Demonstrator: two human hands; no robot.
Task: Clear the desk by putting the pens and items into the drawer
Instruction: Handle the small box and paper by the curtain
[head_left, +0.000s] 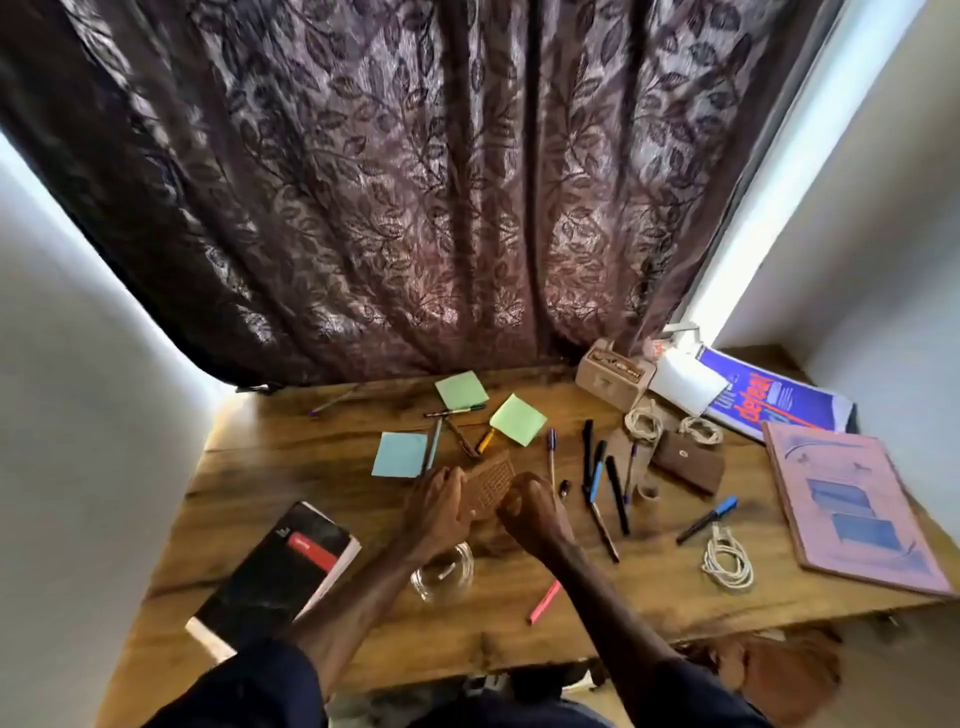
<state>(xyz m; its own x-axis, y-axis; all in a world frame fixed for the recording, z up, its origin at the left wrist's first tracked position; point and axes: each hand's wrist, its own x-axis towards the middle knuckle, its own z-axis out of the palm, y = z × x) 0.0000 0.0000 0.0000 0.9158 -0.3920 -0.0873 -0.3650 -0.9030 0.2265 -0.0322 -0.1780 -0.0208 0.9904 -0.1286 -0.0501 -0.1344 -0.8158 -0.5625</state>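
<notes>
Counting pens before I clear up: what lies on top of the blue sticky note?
A pen lies across the blue note's right edge. Its lower end disappears behind the left hand, so anything under the hand is hidden.

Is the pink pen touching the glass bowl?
Apart. The head view shows bare wood between the pink pen and the glass bowl.
</notes>
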